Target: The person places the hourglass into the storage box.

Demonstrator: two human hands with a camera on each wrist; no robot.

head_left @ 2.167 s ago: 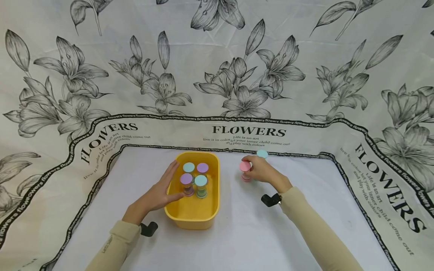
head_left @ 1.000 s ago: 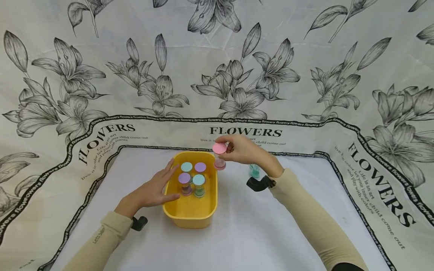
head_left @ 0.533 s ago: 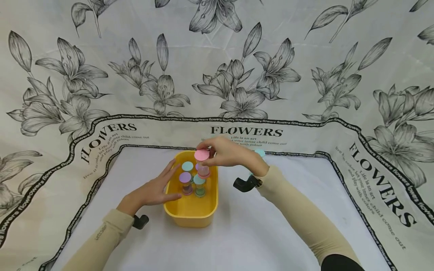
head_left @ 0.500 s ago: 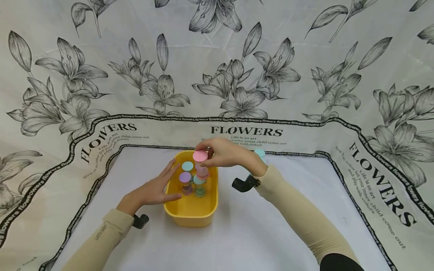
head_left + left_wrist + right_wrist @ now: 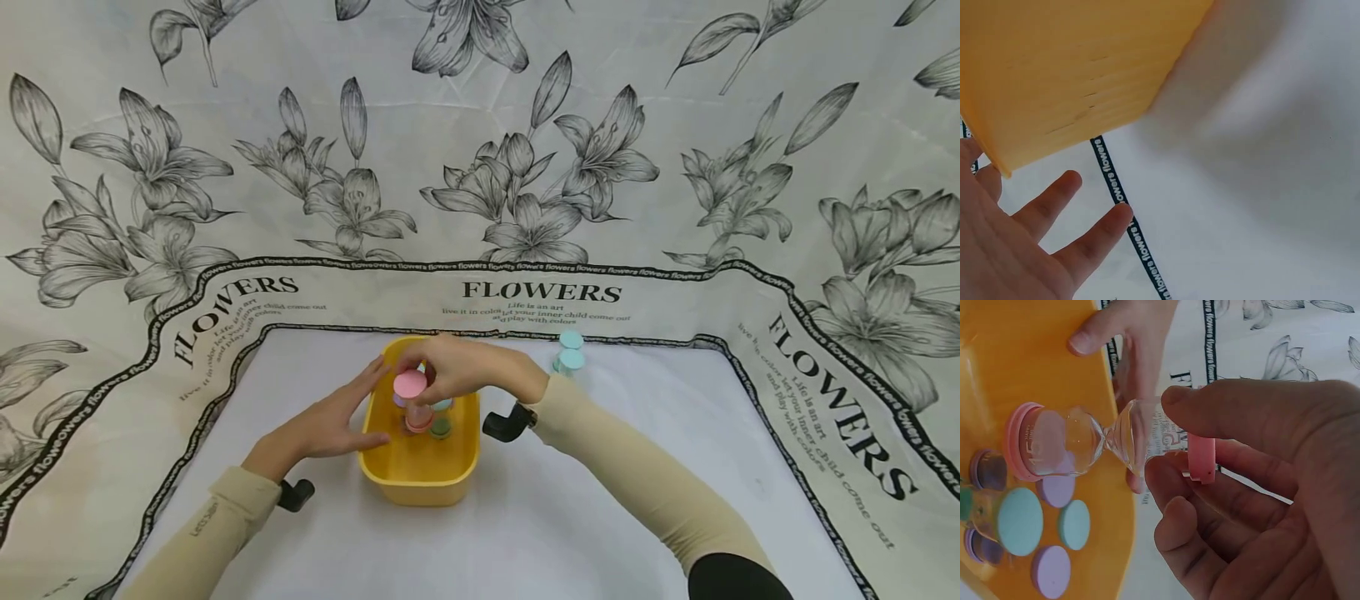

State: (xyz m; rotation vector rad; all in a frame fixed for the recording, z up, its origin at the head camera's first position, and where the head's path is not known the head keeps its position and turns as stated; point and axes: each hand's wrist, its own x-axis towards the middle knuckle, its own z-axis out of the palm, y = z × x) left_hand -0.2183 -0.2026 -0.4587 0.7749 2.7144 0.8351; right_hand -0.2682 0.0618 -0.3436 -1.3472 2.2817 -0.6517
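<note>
My right hand [image 5: 468, 367] pinches a pink hourglass [image 5: 1047, 440] by its top cap, thumb on one side and fingers on the other. The hourglass hangs a little tilted over the yellow bin [image 5: 417, 493]. Beneath and beside it stand several hourglasses, among them a teal one [image 5: 1019, 522] and a purple one [image 5: 1052, 572]; in the head view the right hand partly hides them. My left hand [image 5: 322, 425] is at the bin's left side, fingers straight along the rim and thumb reaching over it. In the left wrist view, two of its fingers [image 5: 1094, 240] extend outside the bin wall.
Two teal hourglasses [image 5: 571, 360] stand at the back of the white tabletop [image 5: 570, 500], right of the bin. A flower-printed cloth [image 5: 495, 208] rises behind and along both sides. A black camera mount [image 5: 510, 422] sits on the right wrist.
My right hand has lifted the pink hourglass from the table, carried it left over the bin, then lowered it toward the near-left part. The left hand stays at the bin's left rim.
</note>
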